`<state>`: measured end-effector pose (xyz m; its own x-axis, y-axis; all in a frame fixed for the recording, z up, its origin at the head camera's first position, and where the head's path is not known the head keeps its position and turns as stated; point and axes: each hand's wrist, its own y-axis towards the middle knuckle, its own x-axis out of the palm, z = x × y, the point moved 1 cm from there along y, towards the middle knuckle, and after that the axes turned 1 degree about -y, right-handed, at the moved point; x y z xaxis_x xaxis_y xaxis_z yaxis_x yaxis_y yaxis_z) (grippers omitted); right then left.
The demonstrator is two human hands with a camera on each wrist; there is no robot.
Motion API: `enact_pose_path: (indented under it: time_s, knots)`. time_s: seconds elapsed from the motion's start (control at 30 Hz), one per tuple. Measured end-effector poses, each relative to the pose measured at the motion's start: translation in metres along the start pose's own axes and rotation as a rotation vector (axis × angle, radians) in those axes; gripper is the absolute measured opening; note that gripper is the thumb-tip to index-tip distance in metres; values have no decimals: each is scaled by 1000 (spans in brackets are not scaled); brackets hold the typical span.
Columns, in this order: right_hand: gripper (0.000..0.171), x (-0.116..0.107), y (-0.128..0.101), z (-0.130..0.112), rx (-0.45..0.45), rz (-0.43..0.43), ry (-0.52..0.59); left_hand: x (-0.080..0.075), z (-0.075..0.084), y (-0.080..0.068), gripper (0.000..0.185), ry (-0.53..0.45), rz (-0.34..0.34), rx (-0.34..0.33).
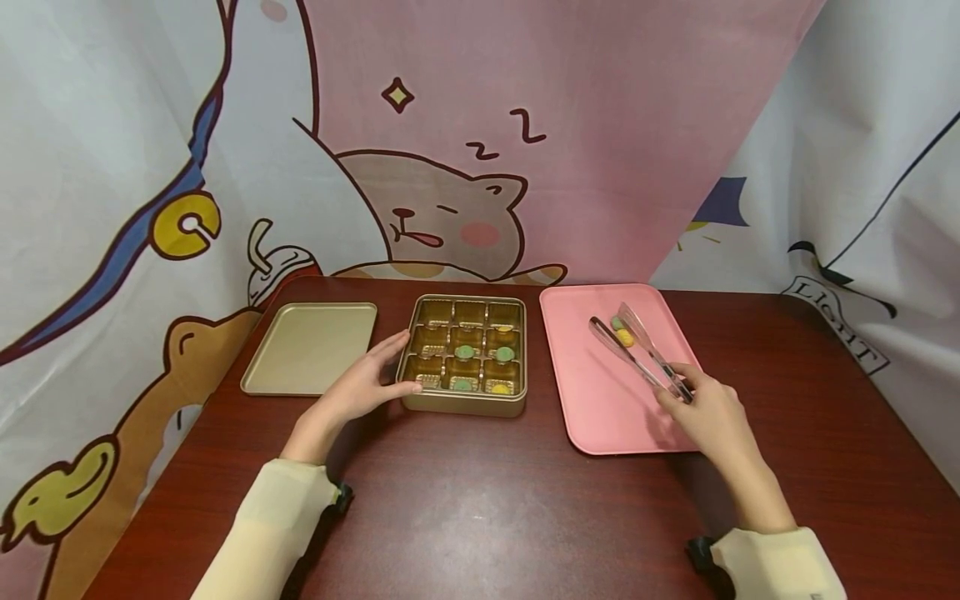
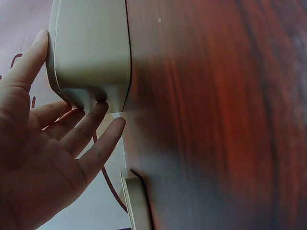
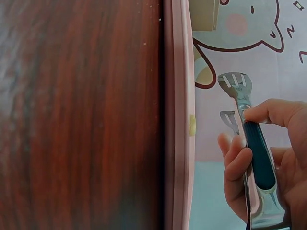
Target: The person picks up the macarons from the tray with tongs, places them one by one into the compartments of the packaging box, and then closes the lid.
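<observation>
So the gold box (image 1: 462, 356) has maybe five of nine slots filled, hard to count from here. Left hand (image 1: 360, 387) steadies its side with fingers straight, while right hand (image 1: 708, 414) grips tongs (image 1: 637, 350), tips apart around two sweets (image 1: 622, 332) left on the pink tray (image 1: 600, 417).

left hand (image 1: 358, 390) touches the gold box (image 1: 465, 356); right hand (image 1: 711, 414) holds tongs (image 1: 637, 350) over the pink tray (image 1: 600, 400), right of it.

Only 1 word could be read: "LIGHT", in dark letters on the white cloth backdrop (image 1: 847, 333) at the right, tilted. The pink cloth backdrop (image 1: 525, 125) above the sleeping cat drawing had "Z Z" sleep marks & a small star sign. No brands or nos.
</observation>
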<state>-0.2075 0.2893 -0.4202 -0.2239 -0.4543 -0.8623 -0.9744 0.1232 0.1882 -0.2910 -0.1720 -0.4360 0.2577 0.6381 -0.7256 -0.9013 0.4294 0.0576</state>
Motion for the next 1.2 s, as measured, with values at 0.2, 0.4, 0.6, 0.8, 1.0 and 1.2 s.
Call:
enact_pose_path:
  time_s: [0.2, 0.4, 0.6, 0.8, 1.0, 1.2]
  knots:
    - [47, 2, 0, 4, 13, -21, -4, 0, 0, -1, 91, 3, -4, 5]
    - [49, 3, 1, 8, 30, -40, -7, 0, 1, -1, 91, -17, -12, -15]
    - [50, 1, 3, 11, 39, -56, -12, 0, 1, -1, 91, -15, -14, -9]
    - [51, 1, 4, 13, 51, -62, -14, -1, 1, 0, 91, -6, -14, 4]
    - [52, 3, 5, 17, 55, -70, -26, -1, 1, 0, 89, -6, -16, 8]
    - [52, 5, 7, 18, 75, -85, -27, -1, 1, 0, 90, -10, -17, 0]
